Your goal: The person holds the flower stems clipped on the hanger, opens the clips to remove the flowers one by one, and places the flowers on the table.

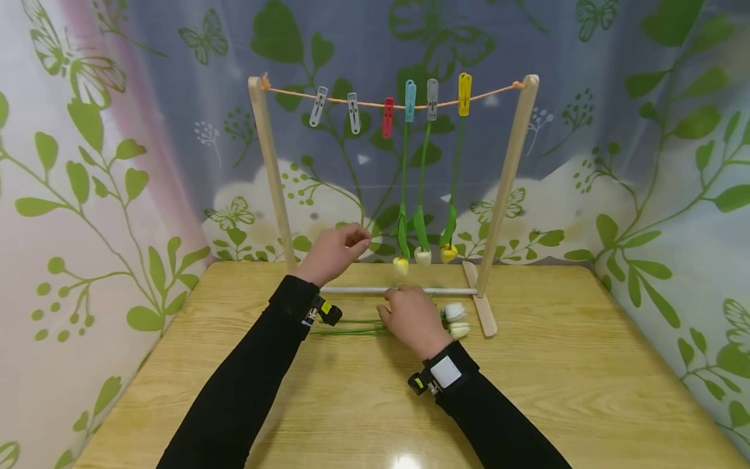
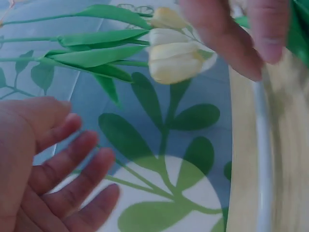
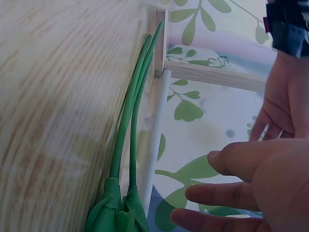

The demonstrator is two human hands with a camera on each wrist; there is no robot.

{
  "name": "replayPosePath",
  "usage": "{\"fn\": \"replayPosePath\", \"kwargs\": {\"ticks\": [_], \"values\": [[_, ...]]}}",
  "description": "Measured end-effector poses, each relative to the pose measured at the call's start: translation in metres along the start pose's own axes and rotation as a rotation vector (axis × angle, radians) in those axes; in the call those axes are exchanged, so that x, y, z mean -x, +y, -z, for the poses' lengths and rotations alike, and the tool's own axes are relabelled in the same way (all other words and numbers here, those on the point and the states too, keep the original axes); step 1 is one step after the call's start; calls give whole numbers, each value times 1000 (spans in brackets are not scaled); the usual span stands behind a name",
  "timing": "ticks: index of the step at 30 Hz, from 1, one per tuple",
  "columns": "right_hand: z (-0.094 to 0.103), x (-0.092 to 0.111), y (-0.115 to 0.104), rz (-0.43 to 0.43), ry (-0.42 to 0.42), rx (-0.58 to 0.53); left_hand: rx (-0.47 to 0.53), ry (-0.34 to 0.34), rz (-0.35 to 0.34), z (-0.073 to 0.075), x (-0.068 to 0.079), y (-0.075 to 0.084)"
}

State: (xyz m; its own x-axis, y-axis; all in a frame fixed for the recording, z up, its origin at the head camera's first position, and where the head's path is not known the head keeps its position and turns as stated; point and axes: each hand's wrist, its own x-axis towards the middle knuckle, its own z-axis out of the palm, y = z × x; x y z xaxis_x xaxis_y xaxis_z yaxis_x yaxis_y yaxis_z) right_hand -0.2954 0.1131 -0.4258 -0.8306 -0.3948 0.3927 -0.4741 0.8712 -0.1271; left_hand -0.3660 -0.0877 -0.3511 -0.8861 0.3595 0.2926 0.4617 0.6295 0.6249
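Note:
My left hand [image 1: 334, 253] is raised in front of the rack, left of the hanging tulips, its fingers loosely bent around nothing. Over the flowers lying on the table is my right hand [image 1: 413, 320], fingers relaxed; the right wrist view shows nothing in its grasp. Below it, a white tulip [image 1: 454, 312] and a cream tulip [image 1: 459, 331] lie with stems pointing left, partly covered by that hand. Three tulips hang head down from the orange cord: a pale yellow one [image 1: 401, 266], a white one [image 1: 422, 256] and a yellow one [image 1: 448, 253].
Blue [image 1: 410, 101], grey [image 1: 432, 99] and yellow [image 1: 465, 94] clothespins grip the hanging stems. A red clothespin [image 1: 388, 118] and two pale ones sit farther left on the cord. The wooden rack [image 1: 508, 176] has a white bottom bar [image 1: 351, 290]. A leaf-patterned curtain surrounds the table [image 1: 351, 404].

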Motion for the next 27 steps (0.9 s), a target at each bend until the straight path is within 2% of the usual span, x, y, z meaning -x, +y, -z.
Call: {"fn": "replayPosePath", "kwargs": {"ticks": [6, 13, 16, 20, 27], "values": [[0, -2, -2, -4, 6, 6, 187, 85, 38, 17, -19, 5], [-3, -1, -3, 10, -21, 11, 224, 130, 41, 28, -39, 12], [-4, -2, -3, 16, -25, 9, 353, 157, 46, 32, -43, 25], [-5, -2, -3, 19, -32, 7, 541, 170, 39, 39, -44, 49], [-5, -2, -2, 32, -32, 7, 667, 155, -14, 44, -55, 82]]}}
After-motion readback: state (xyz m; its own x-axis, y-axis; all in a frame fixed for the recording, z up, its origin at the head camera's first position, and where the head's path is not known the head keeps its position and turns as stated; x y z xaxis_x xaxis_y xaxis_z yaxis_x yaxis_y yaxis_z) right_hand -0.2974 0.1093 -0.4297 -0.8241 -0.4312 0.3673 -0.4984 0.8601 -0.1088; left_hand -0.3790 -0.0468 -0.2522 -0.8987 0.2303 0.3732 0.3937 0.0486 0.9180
